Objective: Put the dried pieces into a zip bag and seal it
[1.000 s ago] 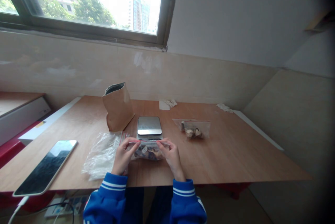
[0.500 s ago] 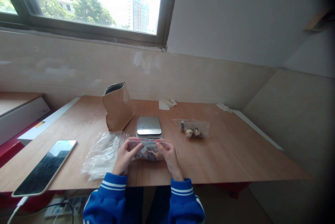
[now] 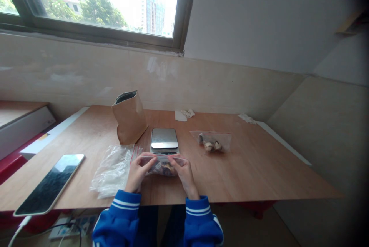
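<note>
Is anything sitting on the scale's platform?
No, the scale shows a bare metal top, while both hands hold the zip bag in front of it.

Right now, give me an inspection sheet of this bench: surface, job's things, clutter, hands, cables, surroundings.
Surface: wooden table, bare wood at right.
Job's things: clear zip bag with dark and pale pieces inside, held at its red-striped top just before the scale.
Clutter: brown paper bag upright and open; stack of empty bags; second filled bag; paper scraps; tablet.
Hands: left hand and right hand both pinch the bag's top edge.
Cables: white cable at the tablet.
Surroundings: window, tiled wall.
</note>
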`<state>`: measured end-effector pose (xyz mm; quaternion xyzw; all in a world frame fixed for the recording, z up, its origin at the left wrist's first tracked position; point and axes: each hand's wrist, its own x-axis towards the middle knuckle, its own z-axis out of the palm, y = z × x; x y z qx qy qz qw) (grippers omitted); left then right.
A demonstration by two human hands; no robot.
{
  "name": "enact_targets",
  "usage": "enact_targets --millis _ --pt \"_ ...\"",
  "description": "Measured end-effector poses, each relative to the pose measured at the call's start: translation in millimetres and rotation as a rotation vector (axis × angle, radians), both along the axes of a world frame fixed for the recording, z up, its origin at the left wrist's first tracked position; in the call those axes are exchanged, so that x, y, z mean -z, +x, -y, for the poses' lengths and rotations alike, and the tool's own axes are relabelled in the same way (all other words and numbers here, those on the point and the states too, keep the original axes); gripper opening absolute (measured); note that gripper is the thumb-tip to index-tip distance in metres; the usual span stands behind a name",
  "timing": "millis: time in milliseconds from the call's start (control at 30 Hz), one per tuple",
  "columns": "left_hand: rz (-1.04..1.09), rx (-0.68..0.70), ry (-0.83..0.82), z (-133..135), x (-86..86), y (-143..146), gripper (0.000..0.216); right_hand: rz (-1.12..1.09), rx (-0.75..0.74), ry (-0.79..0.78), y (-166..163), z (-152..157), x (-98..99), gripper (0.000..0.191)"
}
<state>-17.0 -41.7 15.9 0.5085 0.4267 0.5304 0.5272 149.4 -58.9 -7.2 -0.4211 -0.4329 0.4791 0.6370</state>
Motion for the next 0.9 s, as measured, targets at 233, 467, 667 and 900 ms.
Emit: enact_targets --millis 233,467,667,900 --pt "-0.040 0.010 0.006 0.4 -1.6 -1.4 0.024 0.068 0.033 0.043 2.4 2.9 -5.0 0.017" --pt "-0.018 0.036 0.015 0.5 -2.1 -3.7 0.021 0.051 -0.036 0.010 3.9 3.6 -6.0 0.018" --pt "-0.056 0.069 -0.022 1.2 -5.8 -6.1 0.027 0.036 -0.120 0.014 4.6 5.2 -6.1 0.019" --pt "-0.032 0.083 -0.062 2.7 -6.7 0.5 0.027 0.059 -0.085 0.020 -3.4 3.6 -10.2 0.026"
